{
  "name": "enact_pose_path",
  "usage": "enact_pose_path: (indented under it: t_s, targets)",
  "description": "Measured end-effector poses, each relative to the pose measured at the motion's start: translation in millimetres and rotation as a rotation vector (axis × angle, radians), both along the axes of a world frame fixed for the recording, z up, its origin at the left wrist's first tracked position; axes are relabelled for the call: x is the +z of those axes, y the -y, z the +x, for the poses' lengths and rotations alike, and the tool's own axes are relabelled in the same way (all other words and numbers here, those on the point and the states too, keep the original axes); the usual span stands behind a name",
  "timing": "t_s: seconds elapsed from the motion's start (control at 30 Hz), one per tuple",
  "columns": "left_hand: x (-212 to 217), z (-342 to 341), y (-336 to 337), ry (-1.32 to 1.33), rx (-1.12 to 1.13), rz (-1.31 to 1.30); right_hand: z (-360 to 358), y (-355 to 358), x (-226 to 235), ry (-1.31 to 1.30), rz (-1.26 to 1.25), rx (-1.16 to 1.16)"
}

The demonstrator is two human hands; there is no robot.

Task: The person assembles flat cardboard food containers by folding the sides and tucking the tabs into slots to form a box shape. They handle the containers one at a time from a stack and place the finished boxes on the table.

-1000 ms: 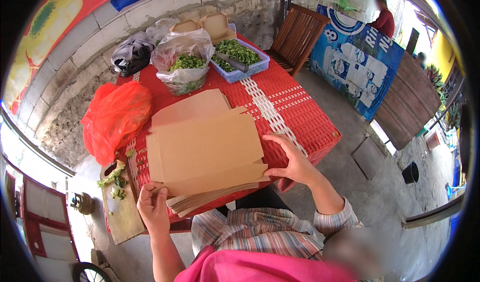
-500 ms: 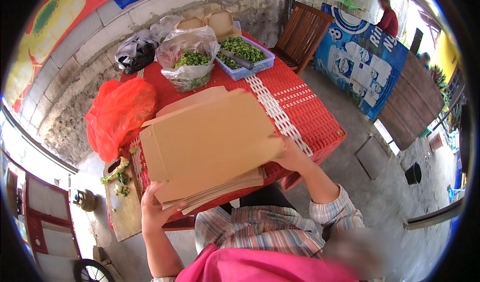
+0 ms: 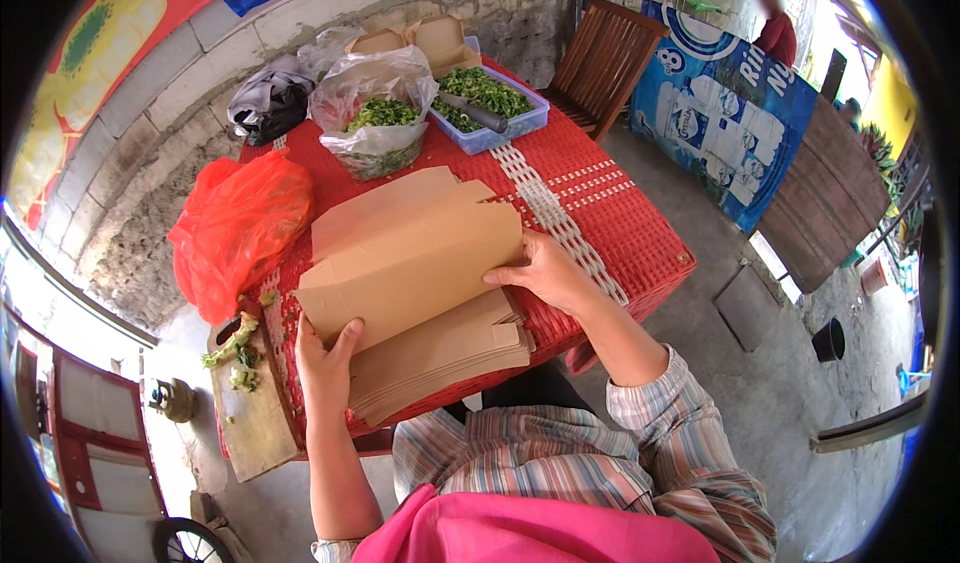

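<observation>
Head view: the left hand (image 3: 325, 363) pinches the near-left corner of a flat brown cardboard box blank (image 3: 415, 263), and the right hand (image 3: 545, 275) pinches its right edge. Compared with a moment ago, the blank is lifted clear of the stack of blanks (image 3: 440, 358) beneath it on the red surface (image 3: 620, 213), so one sheet is now separated. Beyond the blank sit a red plastic bag (image 3: 235, 228) and a tray of chopped greens (image 3: 490, 103).

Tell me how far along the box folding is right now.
Early, by the look of it. Two opened brown boxes stand at the red table's far end. The left hand and right hand have a grip on one flat cardboard blank, not yet folded. A stack of flat blanks beneath it remains.
</observation>
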State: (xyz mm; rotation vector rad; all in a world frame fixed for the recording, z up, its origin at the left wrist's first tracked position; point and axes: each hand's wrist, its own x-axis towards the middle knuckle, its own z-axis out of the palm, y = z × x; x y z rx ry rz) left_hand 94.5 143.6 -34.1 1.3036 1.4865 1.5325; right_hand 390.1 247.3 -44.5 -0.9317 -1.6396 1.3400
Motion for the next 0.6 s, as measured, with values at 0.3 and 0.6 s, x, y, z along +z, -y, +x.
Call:
enact_pose_path:
  t_s: [0.3,0.6]
  targets:
    - [-6,20,1,-0.507,0.346,0.044,-28,-6,-20,0.146,0.348,-0.258]
    - [8,31,0,-1.092,-0.139,0.108,-41,21,-6,0.681,0.860,-0.038]
